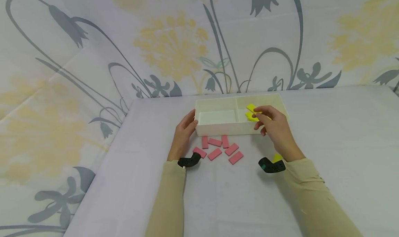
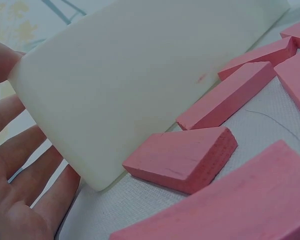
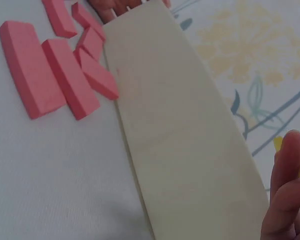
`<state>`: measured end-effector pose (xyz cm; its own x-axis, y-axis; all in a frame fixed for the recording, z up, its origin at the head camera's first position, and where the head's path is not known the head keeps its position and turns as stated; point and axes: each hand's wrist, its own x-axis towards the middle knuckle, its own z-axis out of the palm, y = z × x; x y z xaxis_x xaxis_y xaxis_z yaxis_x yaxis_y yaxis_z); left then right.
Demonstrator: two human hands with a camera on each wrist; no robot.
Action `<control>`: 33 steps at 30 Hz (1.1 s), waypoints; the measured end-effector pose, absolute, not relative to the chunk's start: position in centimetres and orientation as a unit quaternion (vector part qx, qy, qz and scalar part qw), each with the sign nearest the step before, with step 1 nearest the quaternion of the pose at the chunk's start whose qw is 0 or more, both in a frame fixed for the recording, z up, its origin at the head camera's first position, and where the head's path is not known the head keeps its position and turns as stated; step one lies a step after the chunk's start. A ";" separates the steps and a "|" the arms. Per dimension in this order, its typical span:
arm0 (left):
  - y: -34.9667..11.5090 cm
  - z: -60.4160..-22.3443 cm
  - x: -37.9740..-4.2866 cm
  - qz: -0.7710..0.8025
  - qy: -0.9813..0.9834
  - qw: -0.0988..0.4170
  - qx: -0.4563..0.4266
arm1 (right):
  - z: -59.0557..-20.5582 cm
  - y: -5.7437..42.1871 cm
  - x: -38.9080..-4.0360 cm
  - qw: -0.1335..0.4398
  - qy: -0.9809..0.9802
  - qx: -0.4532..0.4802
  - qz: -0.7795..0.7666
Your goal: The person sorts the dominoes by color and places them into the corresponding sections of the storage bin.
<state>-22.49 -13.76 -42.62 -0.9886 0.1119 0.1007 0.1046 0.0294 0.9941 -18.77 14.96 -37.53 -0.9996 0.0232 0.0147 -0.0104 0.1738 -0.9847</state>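
A white two-compartment box (image 1: 218, 129) stands on the table. My left hand (image 1: 184, 131) holds its left end, thumb at the top corner and fingers spread along the end wall, as the left wrist view shows. Over the right compartment, my right hand (image 1: 274, 126) pinches a yellow block (image 1: 251, 107) between thumb and fingers. Another yellow block (image 1: 250, 117) shows just below it, inside that compartment. In the right wrist view the thumb hides most of the pinched yellow block (image 3: 278, 144).
Several pink blocks (image 1: 215, 154) lie scattered along the front of the box, some close against its wall. One more yellow block (image 1: 276, 158) shows partly behind the right wrist. Floral cloth (image 1: 174, 50) hangs behind the white-covered table (image 1: 230, 202).
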 end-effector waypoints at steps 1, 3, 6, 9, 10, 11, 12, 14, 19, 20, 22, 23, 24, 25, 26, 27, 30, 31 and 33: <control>-13.7 -42.5 -22.4 0.693 0.717 0.003 0.077 | -37.6 15.0 -18.8 0.010 -0.763 -0.006 0.647; -13.7 -42.0 -22.1 0.694 0.715 0.005 0.080 | -37.9 15.0 -18.9 0.004 -0.759 -0.010 0.651; -13.6 -41.3 -21.6 0.691 0.718 0.003 0.083 | -38.3 15.0 -18.9 -0.007 -0.755 -0.016 0.655; -13.5 -40.8 -21.2 0.685 0.724 0.004 0.081 | -38.7 15.0 -18.9 -0.007 -0.755 -0.014 0.655; -13.4 -40.7 -21.1 0.684 0.725 0.004 0.080 | -38.8 15.0 -19.0 -0.004 -0.758 -0.014 0.652; -13.4 -40.6 -21.1 0.682 0.727 0.005 0.080 | -38.9 15.0 -19.0 -0.001 -0.764 -0.013 0.645; -13.4 -40.5 -21.1 0.680 0.729 0.005 0.078 | -39.0 15.0 -19.0 0.002 -0.770 -0.012 0.638; -13.3 -40.5 -21.0 0.679 0.730 0.006 0.077 | -39.1 14.9 -19.1 0.005 -0.784 -0.009 0.621; -13.3 -40.6 -21.1 0.677 0.733 0.005 0.073 | -39.3 15.0 -19.3 0.003 -0.820 0.009 0.572; -13.3 -40.6 -21.1 0.677 0.733 0.006 0.072 | -39.2 15.0 -19.3 0.000 -0.828 0.013 0.560; -13.3 -40.6 -21.1 0.675 0.735 0.008 0.070 | -39.2 15.0 -19.3 -0.008 -0.846 0.021 0.533; -13.3 -40.6 -21.2 0.674 0.736 0.008 0.070 | -39.2 15.1 -19.3 -0.012 -0.854 0.025 0.520; -13.3 -40.7 -21.2 0.673 0.736 0.008 0.070 | -39.2 15.1 -19.4 -0.017 -0.859 0.030 0.510; -13.3 -40.7 -21.1 0.673 0.736 0.008 0.071 | -39.2 15.1 -19.4 -0.023 -0.863 0.034 0.504; -13.3 -40.7 -21.2 0.673 0.736 0.007 0.072 | -39.1 15.1 -19.4 -0.028 -0.864 0.037 0.501; -13.3 -40.7 -21.2 0.673 0.736 0.006 0.073 | -39.1 15.1 -19.4 -0.033 -0.865 0.040 0.499; -13.3 -40.7 -21.2 0.674 0.735 0.004 0.075 | -39.0 15.1 -19.4 -0.048 -0.865 0.042 0.497; -13.4 -40.7 -21.2 0.675 0.734 0.003 0.076 | -38.9 15.1 -19.4 -0.052 -0.866 0.040 0.495; -13.4 -40.7 -21.2 0.678 0.730 0.003 0.079 | -38.8 15.2 -19.3 -0.057 -0.869 0.037 0.490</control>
